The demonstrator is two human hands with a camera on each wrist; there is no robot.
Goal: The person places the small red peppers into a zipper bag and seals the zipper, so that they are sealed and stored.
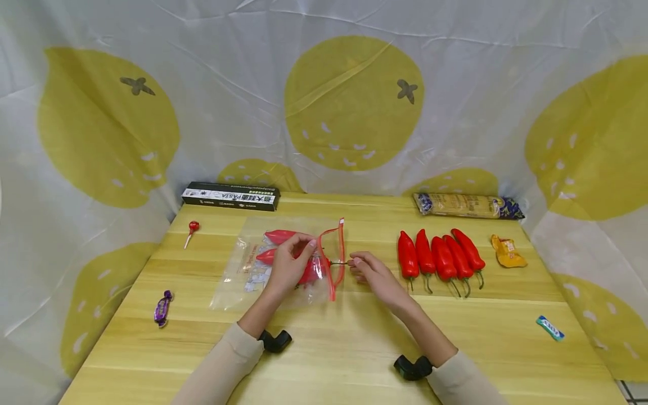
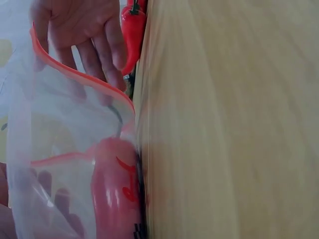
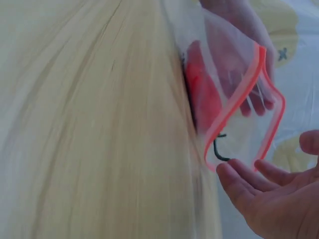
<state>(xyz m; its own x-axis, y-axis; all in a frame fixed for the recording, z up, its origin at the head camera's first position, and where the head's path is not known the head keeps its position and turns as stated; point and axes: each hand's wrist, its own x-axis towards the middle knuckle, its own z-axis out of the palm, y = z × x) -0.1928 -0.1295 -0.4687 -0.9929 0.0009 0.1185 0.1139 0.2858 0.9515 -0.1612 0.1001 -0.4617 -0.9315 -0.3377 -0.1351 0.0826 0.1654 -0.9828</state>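
A clear zip bag with a red-edged mouth lies on the table, its opening facing right. Several red chili peppers show through its plastic. My left hand pinches the upper layer near the mouth, lifting it so the opening gapes. In the left wrist view, one pepper lies inside with its stem toward the opening. At the mouth, my right hand has its fingers loosely extended, palm turned up in the right wrist view, with fingertips right by the green stem.
To the right lies a row of several red peppers, with a yellow wrapped snack beyond. A black pasta box and a pasta packet lie along the back. A lollipop, purple candy and small blue-green packet sit near the sides.
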